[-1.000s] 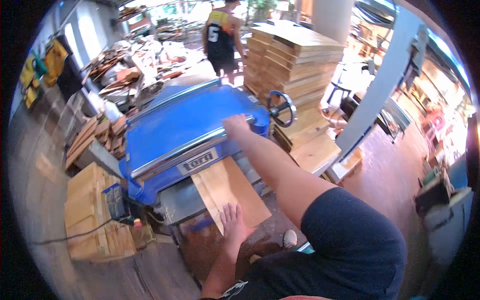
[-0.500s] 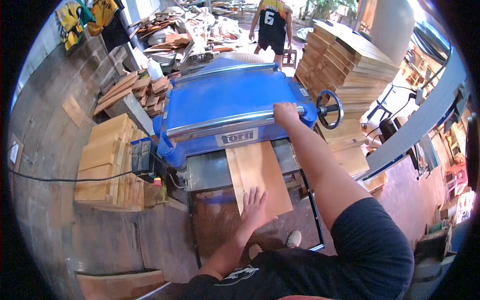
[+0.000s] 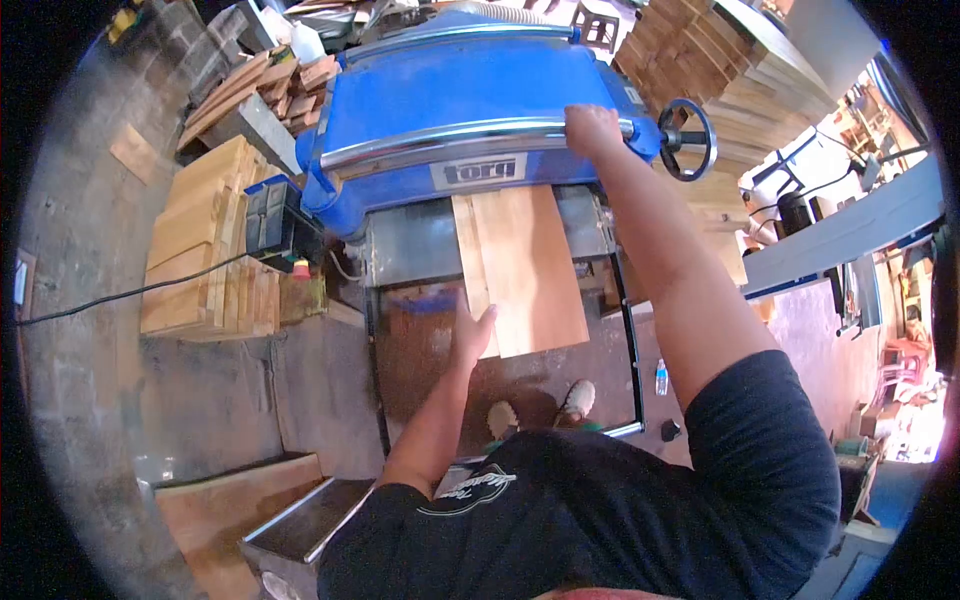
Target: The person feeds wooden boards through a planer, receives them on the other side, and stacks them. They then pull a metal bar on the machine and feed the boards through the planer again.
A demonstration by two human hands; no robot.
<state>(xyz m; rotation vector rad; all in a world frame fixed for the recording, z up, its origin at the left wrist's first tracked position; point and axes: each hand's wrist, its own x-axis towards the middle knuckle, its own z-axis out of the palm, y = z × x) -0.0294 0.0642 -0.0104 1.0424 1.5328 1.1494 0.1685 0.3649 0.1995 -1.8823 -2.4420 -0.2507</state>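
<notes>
A wooden board [image 3: 530,275] lies on the bed of a blue thickness planer [image 3: 450,85], its far end hidden under the machine's front. My left hand [image 3: 472,332] is at the board's left edge, with the thumb over the top and the other fingers along the side, partly hidden. My right hand [image 3: 594,131] is wrapped over the right end of the chrome roller [image 3: 440,143] on top of the planer. Just right of that hand is the planer's handwheel [image 3: 688,140].
Stacked boards [image 3: 195,260] stand left of the planer, beside a black switch box [image 3: 275,220] with a cable [image 3: 130,296]. A taller stack of boards [image 3: 690,55] rises at the back right. Wood offcuts [image 3: 265,90] lie behind left. A bottle [image 3: 661,377] stands on the floor at right.
My left hand has gone from lying spread on the board's top to its left edge. My right hand stays on the roller. The view has tilted down, and the person behind is mostly out of frame.
</notes>
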